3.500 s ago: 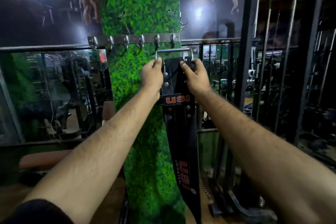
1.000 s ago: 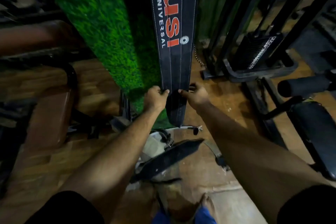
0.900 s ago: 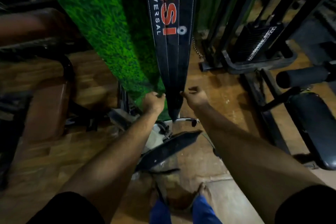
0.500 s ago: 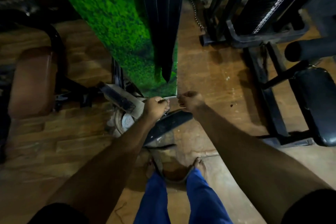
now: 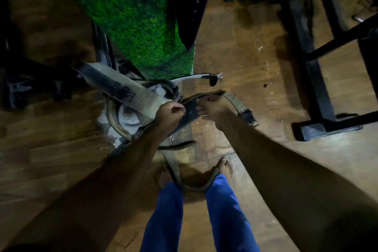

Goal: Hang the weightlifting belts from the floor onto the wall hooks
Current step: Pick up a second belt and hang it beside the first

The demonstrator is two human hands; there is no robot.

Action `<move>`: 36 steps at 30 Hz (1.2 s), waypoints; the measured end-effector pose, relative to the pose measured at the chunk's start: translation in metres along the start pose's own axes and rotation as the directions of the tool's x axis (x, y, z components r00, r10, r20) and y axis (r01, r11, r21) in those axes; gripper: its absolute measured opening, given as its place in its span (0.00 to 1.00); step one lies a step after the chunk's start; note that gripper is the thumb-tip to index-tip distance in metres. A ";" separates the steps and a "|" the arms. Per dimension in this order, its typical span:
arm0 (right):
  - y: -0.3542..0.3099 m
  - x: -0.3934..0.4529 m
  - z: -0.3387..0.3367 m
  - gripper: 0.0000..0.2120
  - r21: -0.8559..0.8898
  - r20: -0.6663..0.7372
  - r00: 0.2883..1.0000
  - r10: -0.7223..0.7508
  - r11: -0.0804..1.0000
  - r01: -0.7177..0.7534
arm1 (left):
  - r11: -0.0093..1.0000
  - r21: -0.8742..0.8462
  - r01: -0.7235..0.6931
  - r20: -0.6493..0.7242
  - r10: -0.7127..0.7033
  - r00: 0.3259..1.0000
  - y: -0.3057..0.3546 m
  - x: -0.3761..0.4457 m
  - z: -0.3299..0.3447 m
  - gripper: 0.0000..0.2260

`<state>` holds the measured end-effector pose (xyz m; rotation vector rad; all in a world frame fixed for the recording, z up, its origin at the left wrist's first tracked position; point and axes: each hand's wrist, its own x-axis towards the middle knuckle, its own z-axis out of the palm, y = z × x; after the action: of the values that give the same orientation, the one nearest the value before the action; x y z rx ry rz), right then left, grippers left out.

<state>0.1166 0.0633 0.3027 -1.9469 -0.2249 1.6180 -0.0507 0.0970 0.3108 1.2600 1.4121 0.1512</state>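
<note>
On the wooden floor (image 5: pixel 245 63), both hands—left hand (image 5: pixel 170 113), right hand (image 5: pixel 212 108)—now pinch the next black belt (image 5: pixel 190 111), the first belt (image 5: pixel 188 6) already hung.

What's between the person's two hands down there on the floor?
In the head view, a black weightlifting belt spans the gap between the left hand and the right hand. Both hands grip it, one on each edge, above the wooden floor.
</note>
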 end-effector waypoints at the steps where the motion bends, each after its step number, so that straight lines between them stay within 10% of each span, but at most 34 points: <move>1: 0.007 0.015 0.005 0.10 0.008 0.003 1.000 0.001 1.000 -0.001 | 1.000 0.010 0.009 -0.007 -0.009 1.000 -0.012 0.013 0.002 0.04; 16: 0.080 0.330 0.049 0.11 0.127 -0.040 0.999 -0.013 0.992 0.018 | 0.966 0.251 -0.056 -0.114 0.087 0.990 -0.166 0.340 0.071 0.12; 30: 0.134 0.528 0.065 0.09 0.128 -0.212 0.963 -0.169 0.972 0.199 | 0.415 0.902 -0.120 -0.102 0.475 0.874 -0.215 0.465 0.117 0.12; 36: 0.126 0.471 0.069 0.18 0.198 -0.190 0.974 -0.125 0.966 0.163 | 0.393 0.903 -0.176 -0.069 0.536 0.841 -0.222 0.456 0.119 0.10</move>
<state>0.1377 0.2113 -0.1668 -1.8496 -0.1146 1.3109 0.0319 0.2728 -0.1725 2.5575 1.5304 -0.0894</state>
